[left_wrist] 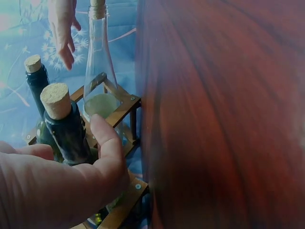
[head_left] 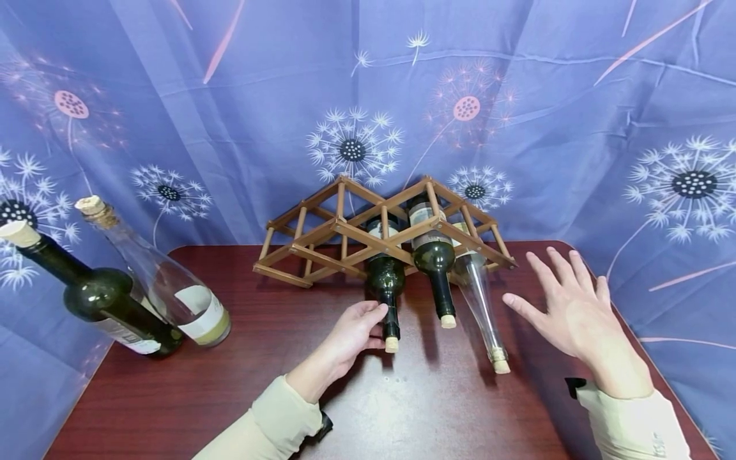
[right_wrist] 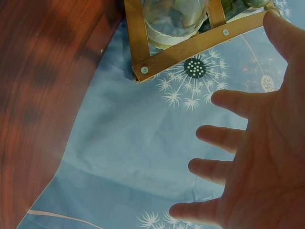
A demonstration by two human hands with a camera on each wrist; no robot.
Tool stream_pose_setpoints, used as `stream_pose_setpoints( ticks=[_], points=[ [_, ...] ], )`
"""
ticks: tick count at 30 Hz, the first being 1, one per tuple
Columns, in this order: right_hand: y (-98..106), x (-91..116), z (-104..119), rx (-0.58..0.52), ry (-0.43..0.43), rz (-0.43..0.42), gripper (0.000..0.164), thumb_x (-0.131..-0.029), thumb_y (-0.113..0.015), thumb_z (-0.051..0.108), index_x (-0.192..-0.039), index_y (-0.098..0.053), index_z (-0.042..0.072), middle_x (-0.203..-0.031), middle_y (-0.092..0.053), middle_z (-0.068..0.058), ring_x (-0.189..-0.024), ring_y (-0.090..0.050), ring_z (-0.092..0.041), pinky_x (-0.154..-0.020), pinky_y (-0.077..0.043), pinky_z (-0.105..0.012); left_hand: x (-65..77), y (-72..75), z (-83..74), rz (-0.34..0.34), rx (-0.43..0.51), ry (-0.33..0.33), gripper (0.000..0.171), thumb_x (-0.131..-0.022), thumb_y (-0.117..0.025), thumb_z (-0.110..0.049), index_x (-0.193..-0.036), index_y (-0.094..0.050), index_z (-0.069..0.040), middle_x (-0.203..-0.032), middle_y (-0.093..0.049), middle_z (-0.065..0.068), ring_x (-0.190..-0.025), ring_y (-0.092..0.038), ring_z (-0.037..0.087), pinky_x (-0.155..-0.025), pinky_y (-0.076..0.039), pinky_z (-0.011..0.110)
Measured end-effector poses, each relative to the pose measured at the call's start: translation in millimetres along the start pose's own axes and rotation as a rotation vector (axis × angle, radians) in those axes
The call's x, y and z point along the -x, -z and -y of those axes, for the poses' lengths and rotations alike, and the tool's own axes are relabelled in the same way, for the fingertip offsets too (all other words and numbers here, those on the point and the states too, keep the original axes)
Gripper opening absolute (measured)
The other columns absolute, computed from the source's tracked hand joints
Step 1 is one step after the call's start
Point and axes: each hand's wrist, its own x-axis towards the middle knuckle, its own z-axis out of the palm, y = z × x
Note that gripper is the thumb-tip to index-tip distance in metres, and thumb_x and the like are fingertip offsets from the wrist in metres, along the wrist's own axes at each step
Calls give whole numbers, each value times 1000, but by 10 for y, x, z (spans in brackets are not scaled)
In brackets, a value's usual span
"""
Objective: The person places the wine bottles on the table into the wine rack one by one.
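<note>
A wooden wine rack (head_left: 368,243) stands at the back of the table with several corked bottles lying in it, necks toward me. My left hand (head_left: 353,329) holds the neck of a dark green wine bottle (head_left: 386,281) between thumb and fingers, just behind its cork. In the left wrist view the hand (left_wrist: 71,186) is around that bottle's neck (left_wrist: 69,138). To its right lie another dark bottle (head_left: 434,259) and a clear glass bottle (head_left: 478,294). My right hand (head_left: 581,319) hovers at the right of the rack, fingers spread, touching nothing.
At the left of the table stand a dark green corked bottle (head_left: 121,306) and a clear corked bottle (head_left: 184,294), close together. A blue dandelion-print cloth (head_left: 276,115) hangs behind and beside the reddish-brown table (head_left: 460,409).
</note>
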Motion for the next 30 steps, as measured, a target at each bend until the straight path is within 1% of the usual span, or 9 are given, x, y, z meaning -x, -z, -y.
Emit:
stream_pose_setpoints(
  ticks=[4, 7, 10, 13, 18, 21, 25, 27, 30],
  points=[
    [7, 2, 5, 1, 0, -1, 96, -88, -51, 73, -159, -26, 14, -160, -17, -23, -148, 6, -44, -99, 0, -80, 31, 59, -1, -59, -52, -1, 51, -103, -54, -25, -139, -42, 9, -108, -64, 13, -79, -62, 16, -70, -54, 31],
    [9, 0, 7, 1, 0, -1, 96, -88, -51, 73, -159, -26, 14, -160, -17, -23, -148, 6, -44, -98, 0, -80, 62, 101, -11, -93, -81, -13, 54, -102, -55, -25, -141, -38, 10, -114, -63, 18, -81, -61, 19, -70, -54, 31],
    [6, 0, 9, 1, 2, -3, 96, -88, -51, 73, -159, -26, 14, -161, -17, -22, -148, 5, -44, -98, -1, -80, 103, 133, -31, -122, -119, -39, 57, -102, -56, -26, -142, -37, 9, -120, -60, 23, -86, -62, 24, -73, -55, 34],
    [2, 2, 10, 1, 5, -7, 95, -88, -52, 73, -159, -27, 14, -160, -18, -22, -148, 4, -44, -98, -1, -81, 146, 162, -59, -160, -175, -65, 60, -101, -58, -28, -144, -36, 8, -123, -58, 24, -91, -62, 29, -76, -54, 38],
    [-2, 3, 15, 0, 8, -8, 95, -88, -52, 73, -160, -26, 15, -160, -18, -22, -148, 3, -44, -98, -1, -81, 218, 209, -121, -218, -292, -119, 59, -99, -61, -31, -145, -40, 0, -121, -59, 17, -90, -61, 34, -76, -53, 45],
    [1, 4, 23, -1, 9, -9, 95, -88, -52, 73, -160, -25, 16, -160, -18, -22, -148, 3, -44, -98, 0, -80, 262, 239, -162, -254, -384, -161, 57, -99, -61, -32, -145, -42, -5, -122, -59, 11, -93, -61, 31, -75, -53, 43],
    [6, 5, 38, -2, 14, -13, 95, -89, -52, 72, -160, -26, 15, -160, -18, -22, -148, 3, -44, -98, -1, -81, 317, 272, -216, -315, -515, -220, 57, -98, -61, -34, -146, -42, -10, -124, -60, 5, -99, -60, 22, -74, -52, 35],
    [7, 6, 45, -3, 16, -16, 95, -89, -52, 72, -160, -26, 15, -160, -18, -22, -148, 3, -44, -97, -1, -81, 341, 284, -242, -340, -558, -252, 57, -98, -62, -33, -146, -42, -11, -124, -60, 3, -99, -60, 19, -76, -51, 34],
    [8, 7, 54, -5, 17, -18, 94, -89, -52, 72, -160, -25, 16, -160, -18, -22, -148, 3, -44, -97, 0, -81, 373, 305, -278, -365, -586, -298, 59, -97, -63, -32, -147, -41, -11, -123, -60, 2, -97, -59, 18, -80, -50, 35]
  ],
)
